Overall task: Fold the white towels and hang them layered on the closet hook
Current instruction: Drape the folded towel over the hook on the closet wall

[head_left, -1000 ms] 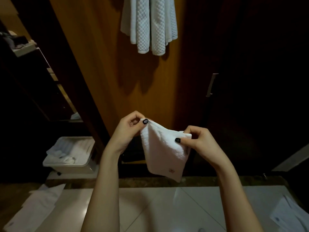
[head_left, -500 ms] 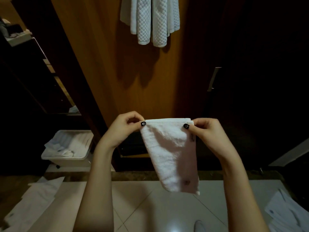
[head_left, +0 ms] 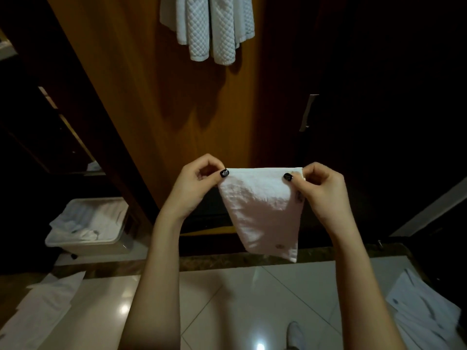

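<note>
While the left hand (head_left: pixel 199 183) and right hand (head_left: pixel 321 188) each pinch a top corner, the small white towel (head_left: pixel 262 210) hangs taut between them, below the waffle towels (head_left: pixel 214 26) already hanging on the wooden closet panel (head_left: pixel 156 102). It looks light, limp and soft, best gripped along that folded upper edge.

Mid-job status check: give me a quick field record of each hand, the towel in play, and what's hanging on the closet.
held item: small white terry towel, hanging free below its taut top edge
left-hand grip: pinches the towel's top left corner
right-hand grip: pinches the towel's top right corner
already hung: white waffle-weave towels on the brown wooden closet panel, above the hands
spare stock: white cloths in a pale plastic bin, lower left
hook: out of view
</note>
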The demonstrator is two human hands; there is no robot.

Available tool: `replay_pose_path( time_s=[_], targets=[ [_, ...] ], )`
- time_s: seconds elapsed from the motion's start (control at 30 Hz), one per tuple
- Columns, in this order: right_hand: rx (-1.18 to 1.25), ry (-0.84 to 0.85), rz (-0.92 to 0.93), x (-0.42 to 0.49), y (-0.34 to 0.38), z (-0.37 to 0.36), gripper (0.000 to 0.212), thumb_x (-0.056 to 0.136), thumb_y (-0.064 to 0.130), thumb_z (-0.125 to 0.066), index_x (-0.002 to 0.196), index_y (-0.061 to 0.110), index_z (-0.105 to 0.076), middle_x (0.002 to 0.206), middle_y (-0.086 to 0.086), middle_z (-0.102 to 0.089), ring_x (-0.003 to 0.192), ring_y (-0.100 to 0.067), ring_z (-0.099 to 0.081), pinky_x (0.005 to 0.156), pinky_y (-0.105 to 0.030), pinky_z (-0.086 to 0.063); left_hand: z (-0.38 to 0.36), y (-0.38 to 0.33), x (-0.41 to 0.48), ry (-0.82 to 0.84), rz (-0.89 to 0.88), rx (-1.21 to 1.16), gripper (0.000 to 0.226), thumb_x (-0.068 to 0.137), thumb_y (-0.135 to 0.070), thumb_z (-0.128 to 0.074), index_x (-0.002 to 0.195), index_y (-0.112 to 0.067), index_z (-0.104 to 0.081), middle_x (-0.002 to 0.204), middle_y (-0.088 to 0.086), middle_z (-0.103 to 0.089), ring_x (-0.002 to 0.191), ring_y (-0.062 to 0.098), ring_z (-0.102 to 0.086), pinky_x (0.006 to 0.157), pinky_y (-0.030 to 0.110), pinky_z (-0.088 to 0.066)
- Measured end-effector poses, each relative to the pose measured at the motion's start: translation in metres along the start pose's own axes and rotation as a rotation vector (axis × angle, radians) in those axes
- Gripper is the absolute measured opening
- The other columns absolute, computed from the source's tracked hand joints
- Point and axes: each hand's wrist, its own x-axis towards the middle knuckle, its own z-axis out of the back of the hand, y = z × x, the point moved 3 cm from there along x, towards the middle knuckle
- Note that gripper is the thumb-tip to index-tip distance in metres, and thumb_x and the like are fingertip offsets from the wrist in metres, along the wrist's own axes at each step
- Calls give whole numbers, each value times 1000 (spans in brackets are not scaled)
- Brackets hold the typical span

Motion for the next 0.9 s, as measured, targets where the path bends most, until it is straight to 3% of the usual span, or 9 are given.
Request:
replay_pose_path(
  time_s=[0.03,0.13,0.23,0.33,0.43,0.57,0.63,0.8,0.9],
  targets=[
    [29,11,-4,1,0,1,12,86,17,-74,85,13,-63,64,-1,-61,56,-12,-58,54,-30,-48,-1,-2,1,-17,-19,-2,19,90,-5,-65,81,-22,-63,78,-17,-62,76,-1,-57,70,13,-46],
    [42,73,-33,3,-3,2,30,89,15,-71,112,31,-59,71,13,-63,68,-5,-64,59,-19,-49,-3,-5,1,-70,-33,-33,17,89,-5,-66,81,-20,-63,78,-15,-62,75,0,-57,69,14,-45],
    [-56,131,-42,2,-3,0,6,93,20,-66,96,25,-66,86,7,-69,81,-8,-67,69,-29,-53,-3,-5,-2,-126,-6,-14,17,89,-4,-66,84,-21,-65,79,-15,-64,77,0,-58,70,13,-45],
    [-34,155,-15,-4,1,-4,8,95,19,-62,94,25,-67,89,8,-69,81,-10,-66,68,-26,-53,-1,-7,-9,-167,44,173,21,88,-8,-68,87,-29,-68,86,-7,-66,82,3,-59,74,17,-45],
    [-9,177,42,-8,8,-7,11,96,17,-61,94,27,-67,89,10,-68,78,-7,-64,61,-22,-50,6,-18,-10,-144,91,440,18,86,-19,-72,98,-33,-71,95,-14,-69,86,-3,-60,74,15,-43],
    [8,233,91,-10,13,-8,14,95,15,-60,94,28,-67,92,14,-67,81,-2,-62,64,-18,-47,-9,-32,-14,-23,153,448,34,87,-17,-71,119,-26,-67,101,-15,-68,53,4,-65,56,13,-49],
    [-32,282,136,-11,16,-9,16,95,13,-60,96,28,-66,96,16,-66,91,-2,-63,70,-15,-47,-27,-33,-19,38,176,373,37,89,-13,-68,124,-24,-65,99,-12,-67,51,9,-67,50,17,-50],
    [1,280,136,-14,14,-5,25,92,9,-64,100,32,-66,96,15,-67,94,-5,-65,75,-15,-49,-48,-23,-25,20,161,315,12,92,-14,-66,96,-22,-73,90,-6,-65,62,9,-68,64,29,-58],
    [65,238,26,-17,9,-2,28,88,12,-70,106,33,-67,88,10,-70,80,-5,-67,66,-22,-51,-46,-19,-24,28,84,405,11,92,-19,-65,94,-24,-75,87,-11,-66,77,4,-64,73,28,-54]
  ],
)
